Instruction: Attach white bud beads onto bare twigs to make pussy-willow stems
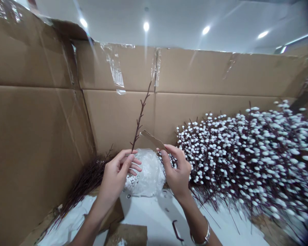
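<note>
My left hand [118,174] pinches the base of a bare dark brown twig [140,114] that stands upright in front of the cardboard wall. My right hand [176,171] grips a small flat strip of cardboard [154,140], its tip touching the twig's lower part. Just behind and between both hands lies a clear plastic bag of small white beads [149,174]. A silver bracelet [206,235] sits on my right wrist.
Tall cardboard walls [41,119] enclose the left and back. A big heap of dark branches studded with white buds [246,153] fills the right. A bundle of bare twigs [84,181] lies at left. Cardboard pieces [125,234] rest on the white surface [151,215].
</note>
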`<state>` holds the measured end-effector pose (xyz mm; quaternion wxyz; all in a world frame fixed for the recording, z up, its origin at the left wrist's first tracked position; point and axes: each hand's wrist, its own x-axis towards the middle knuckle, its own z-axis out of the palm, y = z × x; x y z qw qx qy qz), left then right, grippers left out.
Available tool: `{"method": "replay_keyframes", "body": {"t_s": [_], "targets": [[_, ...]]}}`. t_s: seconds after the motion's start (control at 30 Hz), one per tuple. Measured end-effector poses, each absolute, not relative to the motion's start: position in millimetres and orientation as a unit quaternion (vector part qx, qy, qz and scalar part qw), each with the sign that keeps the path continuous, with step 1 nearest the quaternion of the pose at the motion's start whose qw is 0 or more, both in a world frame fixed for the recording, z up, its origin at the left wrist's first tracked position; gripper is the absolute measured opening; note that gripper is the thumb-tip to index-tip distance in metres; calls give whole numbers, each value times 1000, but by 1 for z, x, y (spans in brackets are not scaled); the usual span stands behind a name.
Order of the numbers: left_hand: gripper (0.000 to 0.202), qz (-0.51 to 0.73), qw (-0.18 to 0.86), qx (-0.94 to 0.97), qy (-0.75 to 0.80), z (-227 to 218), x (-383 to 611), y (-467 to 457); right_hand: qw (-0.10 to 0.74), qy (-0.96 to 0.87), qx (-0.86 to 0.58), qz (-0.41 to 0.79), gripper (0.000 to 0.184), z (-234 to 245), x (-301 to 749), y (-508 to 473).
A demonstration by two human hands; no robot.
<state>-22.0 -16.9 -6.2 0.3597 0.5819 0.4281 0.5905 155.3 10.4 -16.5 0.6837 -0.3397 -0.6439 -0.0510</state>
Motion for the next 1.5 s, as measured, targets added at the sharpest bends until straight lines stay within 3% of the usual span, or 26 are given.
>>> {"method": "replay_keyframes", "body": {"t_s": [0.27,0.6,1.5], "targets": [[32,588,363,584,426,-6,-22,-17,684,-642,-330,-107,20,-15,158,12],[33,564,368,604,427,-6,-21,-18,718,-573,-392,-43,16,-18,164,20],[33,557,363,610,431,-7,-21,-17,697,-592,-400,-61,12,-16,165,22]]}}
